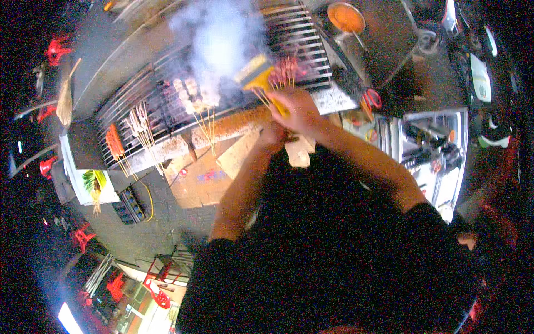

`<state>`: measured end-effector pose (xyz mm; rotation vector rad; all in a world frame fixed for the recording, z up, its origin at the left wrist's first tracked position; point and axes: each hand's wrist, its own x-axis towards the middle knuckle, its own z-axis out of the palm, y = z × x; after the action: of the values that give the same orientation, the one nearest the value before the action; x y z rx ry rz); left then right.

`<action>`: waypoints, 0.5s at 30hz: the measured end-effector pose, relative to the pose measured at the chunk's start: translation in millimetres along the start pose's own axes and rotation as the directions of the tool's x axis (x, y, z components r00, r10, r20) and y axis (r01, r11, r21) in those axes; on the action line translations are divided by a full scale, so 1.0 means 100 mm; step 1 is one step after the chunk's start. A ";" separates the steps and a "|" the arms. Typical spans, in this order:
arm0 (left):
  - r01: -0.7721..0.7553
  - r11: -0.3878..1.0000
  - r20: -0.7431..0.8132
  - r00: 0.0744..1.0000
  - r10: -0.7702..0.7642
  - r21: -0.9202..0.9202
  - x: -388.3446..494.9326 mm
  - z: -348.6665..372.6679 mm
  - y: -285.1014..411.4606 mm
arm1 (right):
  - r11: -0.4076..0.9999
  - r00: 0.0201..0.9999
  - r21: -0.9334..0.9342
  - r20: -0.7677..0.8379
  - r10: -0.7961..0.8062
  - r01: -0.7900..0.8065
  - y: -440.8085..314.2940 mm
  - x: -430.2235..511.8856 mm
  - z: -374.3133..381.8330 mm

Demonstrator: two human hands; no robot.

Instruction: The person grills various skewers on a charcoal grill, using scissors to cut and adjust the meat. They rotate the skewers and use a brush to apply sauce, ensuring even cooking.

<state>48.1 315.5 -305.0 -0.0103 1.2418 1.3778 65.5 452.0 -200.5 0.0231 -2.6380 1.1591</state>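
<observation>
My right hand [294, 107] grips the yellow handle of a wide flat brush [256, 73], its bristles tilted up to the left over the charcoal grill. My left hand [273, 135] lies just below, at the grill's front edge; what its fingers hold is hidden. Close by the brush, dark red meat skewers [284, 72] lie on the grill. Left of the smoke sit pale skewers [196, 94] with their sticks pointing towards me. Farther left are whitish skewers [137, 121] and orange-red skewers [114, 142] on the grill bars [298, 37].
Thick smoke [221, 46] hides the grill's middle. An orange-filled bowl [346, 17] stands at the upper right, with red-handled scissors [370, 100] below it. A white tray [79, 183] with leafy skewers is at the left, a power strip [131, 204] beside it, and cardboard [196, 188] before the grill.
</observation>
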 end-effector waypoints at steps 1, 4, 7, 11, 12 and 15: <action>0.014 0.985 0.096 0.995 0.002 -0.172 0.01 -0.02 -0.03 | 0.984 0.983 -0.033 0.058 0.176 -0.174 0.01 0.05 0.02; -0.122 0.990 0.055 0.991 0.118 0.065 0.05 -0.02 -0.09 | 0.999 0.998 -0.021 -0.039 0.049 -0.050 0.09 -0.07 -0.01; 0.033 0.881 0.031 0.999 -0.020 -0.471 0.06 -0.01 -0.18 | 0.971 0.991 -0.198 0.014 0.135 -0.130 0.16 -0.46 -0.15; 0.030 0.888 0.151 0.988 0.044 -0.458 0.20 -0.11 -0.24 | 0.935 0.933 0.153 -0.123 0.338 -0.319 0.23 -0.48 -0.44; 0.018 0.896 0.142 0.989 0.050 -0.443 0.20 -0.12 -0.28 | 0.878 0.908 0.369 -0.163 0.385 -0.306 0.31 -0.32 -0.57; 0.086 0.882 0.169 0.986 -0.007 -0.463 0.23 -0.18 -0.30 | 0.679 0.799 0.435 0.196 0.569 -0.591 0.57 0.28 -1.05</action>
<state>51.3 311.3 -346.7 -0.2599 0.7436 1.5753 55.7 569.9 -166.5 -0.7665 -2.3667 2.0141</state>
